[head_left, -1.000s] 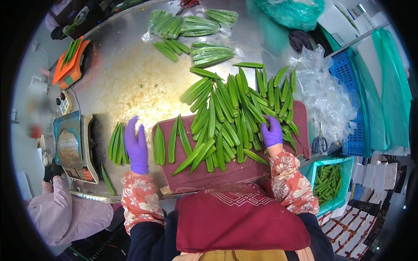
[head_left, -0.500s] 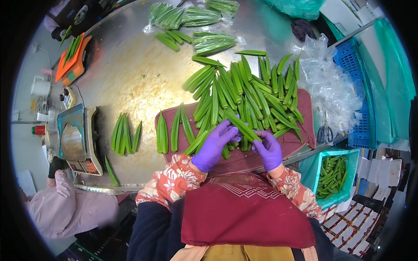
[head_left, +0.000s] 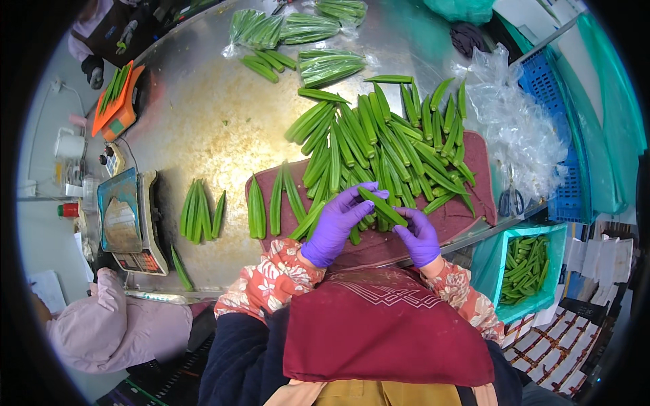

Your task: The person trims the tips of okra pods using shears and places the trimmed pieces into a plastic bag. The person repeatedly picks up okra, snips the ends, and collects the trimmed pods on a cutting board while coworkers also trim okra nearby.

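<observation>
A single okra pod (head_left: 383, 208) slants between my two purple-gloved hands, over the near part of the burgundy cloth (head_left: 369, 251). My left hand (head_left: 340, 225) is closed around its upper left end, with the fingers laid over the pod. The lower right end is pinched between the thumb and fingers of my right hand (head_left: 419, 237). Just beyond both hands lies a large heap of okra (head_left: 393, 145), spread over the cloth and onto the metal table (head_left: 217, 95). Left of my left hand, a few pods (head_left: 256, 208) lie apart from the heap.
Further left are a small row of okra (head_left: 196, 211) and a weighing scale (head_left: 125, 216). Bagged okra (head_left: 330, 66) lies at the back. On the right are clear plastic bags (head_left: 511, 122), scissors (head_left: 510, 201) and a green-lined crate (head_left: 485, 271) of okra. Co-workers (head_left: 122, 325) are at the left.
The pod has turned slightly and my left fingers now lie over its upper end. The whole view has shifted a little. At the far left, a co-worker's hand has moved by the orange scale.
</observation>
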Available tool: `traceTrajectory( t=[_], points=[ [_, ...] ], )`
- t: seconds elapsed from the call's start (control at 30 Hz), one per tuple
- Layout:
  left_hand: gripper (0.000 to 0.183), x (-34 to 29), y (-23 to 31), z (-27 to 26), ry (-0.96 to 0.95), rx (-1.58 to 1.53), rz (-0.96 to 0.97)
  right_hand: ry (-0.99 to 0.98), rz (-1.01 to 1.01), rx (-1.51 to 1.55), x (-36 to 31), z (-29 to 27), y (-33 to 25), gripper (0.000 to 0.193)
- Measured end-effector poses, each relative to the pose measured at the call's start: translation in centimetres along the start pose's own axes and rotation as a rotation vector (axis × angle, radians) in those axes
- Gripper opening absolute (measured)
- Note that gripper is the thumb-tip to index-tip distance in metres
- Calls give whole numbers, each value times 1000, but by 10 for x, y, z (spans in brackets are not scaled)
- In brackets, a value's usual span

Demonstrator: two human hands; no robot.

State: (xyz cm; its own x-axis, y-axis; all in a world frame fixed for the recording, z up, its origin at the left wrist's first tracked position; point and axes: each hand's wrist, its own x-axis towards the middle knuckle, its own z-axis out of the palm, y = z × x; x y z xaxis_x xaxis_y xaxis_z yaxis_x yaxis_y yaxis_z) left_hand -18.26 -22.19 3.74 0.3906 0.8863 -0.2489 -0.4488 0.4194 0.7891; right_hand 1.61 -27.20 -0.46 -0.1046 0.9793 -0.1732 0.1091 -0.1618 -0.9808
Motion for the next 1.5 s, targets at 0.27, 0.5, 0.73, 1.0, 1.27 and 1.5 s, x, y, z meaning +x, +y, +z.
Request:
traceTrajectory(
  t=[0.27,0.5,0.73,1.0,1.27,1.5],
  points=[
    [36,0,-5,7,70,61,109,35,225,262,-27,-30,1,33],
    [32,-1,11,-41,252,141,159,659,-199,995,-108,-179,3,37],
    [27,-1,-6,-32,165,113,80,355,23,-418,24,-91,26,39],
    [29,-6,-11,-18,1,143,-56,167,-69,-437,94,-50,24,44],
    [42,1,-23,-2,-77,6,-178,-262,378,691,20,-19,-18,42],
    [52,-8,-24,-16,-42,-94,-122,-390,386,319,12,2,-30,36]
  ],
)
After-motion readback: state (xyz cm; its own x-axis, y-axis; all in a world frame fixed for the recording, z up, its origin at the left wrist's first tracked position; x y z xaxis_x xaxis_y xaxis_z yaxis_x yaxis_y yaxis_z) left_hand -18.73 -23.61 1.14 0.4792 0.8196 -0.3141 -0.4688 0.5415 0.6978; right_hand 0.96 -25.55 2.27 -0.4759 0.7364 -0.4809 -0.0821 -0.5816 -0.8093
